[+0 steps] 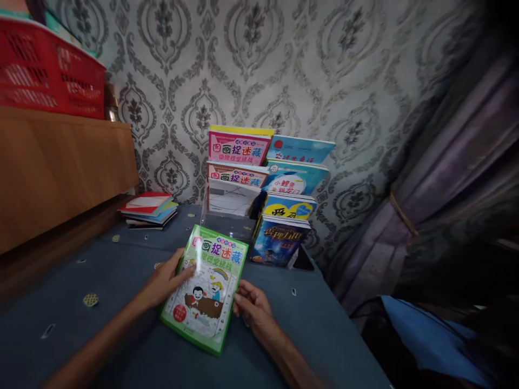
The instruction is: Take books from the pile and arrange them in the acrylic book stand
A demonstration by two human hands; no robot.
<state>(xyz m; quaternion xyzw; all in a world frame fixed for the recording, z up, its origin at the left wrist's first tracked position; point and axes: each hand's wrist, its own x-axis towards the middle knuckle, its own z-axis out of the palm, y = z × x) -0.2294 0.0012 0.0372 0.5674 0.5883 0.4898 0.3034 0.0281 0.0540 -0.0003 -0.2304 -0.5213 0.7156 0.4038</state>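
A green-bordered children's picture book (206, 302) is held tilted above the table, its cover facing me. My left hand (168, 278) grips its left edge, thumb over the cover and the other fingers behind. On the right edge, my right hand (253, 305) closes its fingertips around the book's side. Just beyond stands a clear tiered book rack (231, 224). Its left column holds picture books (237, 148) with pink and brown covers. In the right column are blue books (298, 178) and, lowest, a dark blue book (279, 240).
A loose stack of thin books (150, 208) lies at the table's back left. A red plastic basket (52, 70) rests on a wooden cabinet (65, 167) at left. The dark blue table cover (121, 324) spreads below. A purple curtain (385, 237) hangs at right.
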